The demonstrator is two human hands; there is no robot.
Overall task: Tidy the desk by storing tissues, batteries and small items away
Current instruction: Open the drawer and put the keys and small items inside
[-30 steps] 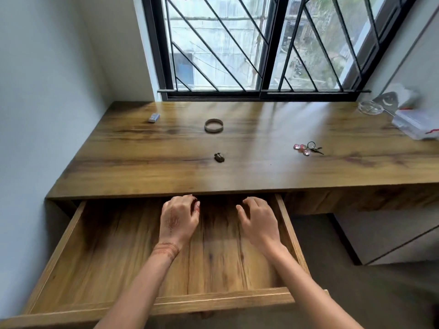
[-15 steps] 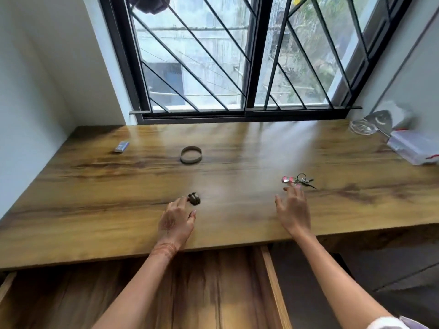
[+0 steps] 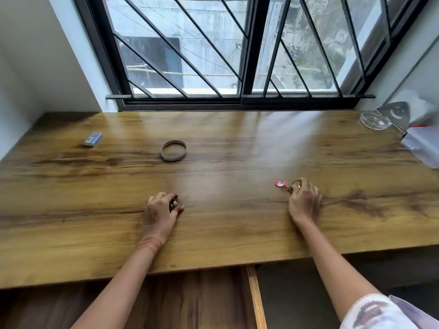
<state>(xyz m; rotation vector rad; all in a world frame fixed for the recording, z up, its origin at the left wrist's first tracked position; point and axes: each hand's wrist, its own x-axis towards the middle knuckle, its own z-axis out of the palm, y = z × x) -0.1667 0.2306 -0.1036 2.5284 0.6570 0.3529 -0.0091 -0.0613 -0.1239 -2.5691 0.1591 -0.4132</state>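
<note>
My left hand (image 3: 161, 213) lies on the wooden desk (image 3: 237, 222) with its fingers closed over a small dark object (image 3: 174, 203), mostly hidden. My right hand (image 3: 304, 201) pinches the ring of a key bunch with a pink charm (image 3: 281, 183), which still rests on the desk. A brown ring band (image 3: 173, 150) lies flat further back in the middle. A small blue box (image 3: 93, 139) sits at the far left. Below the desk edge the wooden drawer (image 3: 255, 298) stands pulled out.
At the far right stand a clear glass dish (image 3: 374, 120), a white plastic box (image 3: 421, 146) and a tissue pack (image 3: 396, 113) against the wall. A barred window runs along the desk's back edge. Walls close in on both sides.
Both hands rose from the drawer and reached onto the desk. The left hand has closed over the small dark object, and the right hand has taken hold of the key ring.
</note>
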